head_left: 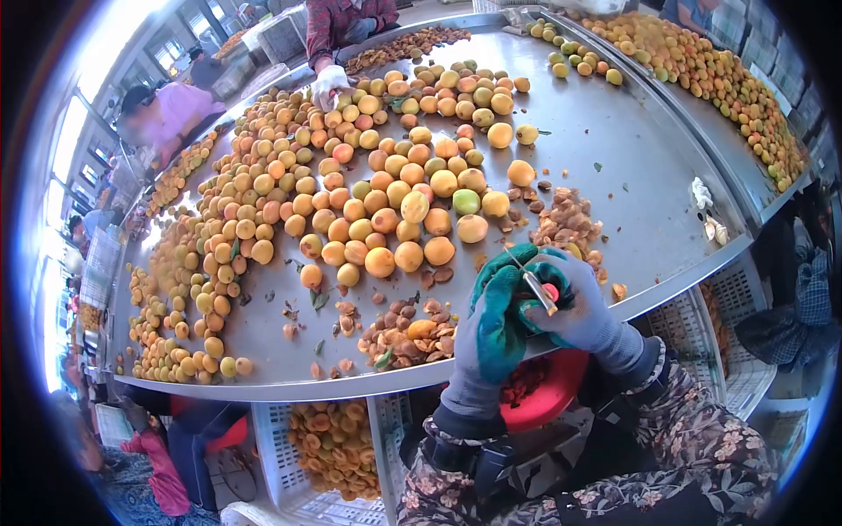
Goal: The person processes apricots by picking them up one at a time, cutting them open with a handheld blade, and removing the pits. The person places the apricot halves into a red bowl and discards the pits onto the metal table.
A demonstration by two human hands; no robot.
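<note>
Both my hands wear grey gloves with green coated fingers and meet just over the near edge of the metal table (649,206). My right hand (574,302) is closed around a small knife (538,289), its thin blade pointing up and left across my left hand. A small red patch shows beside the handle, between the fingers. My left hand (498,307) is curled with its fingers against the right; what lies inside it is hidden. Whole apricots (408,256) spread over the table beyond. Brown pits and scraps (561,221) lie just past my hands, with another pile (408,337) to the left.
Below my hands is a red basin (566,386) holding dark red pieces. White crates stand under the table edge, one with halved apricots (333,447). Across the table, a person's gloved hand (331,86) reaches among the fruit. More apricots (702,79) line the adjoining table.
</note>
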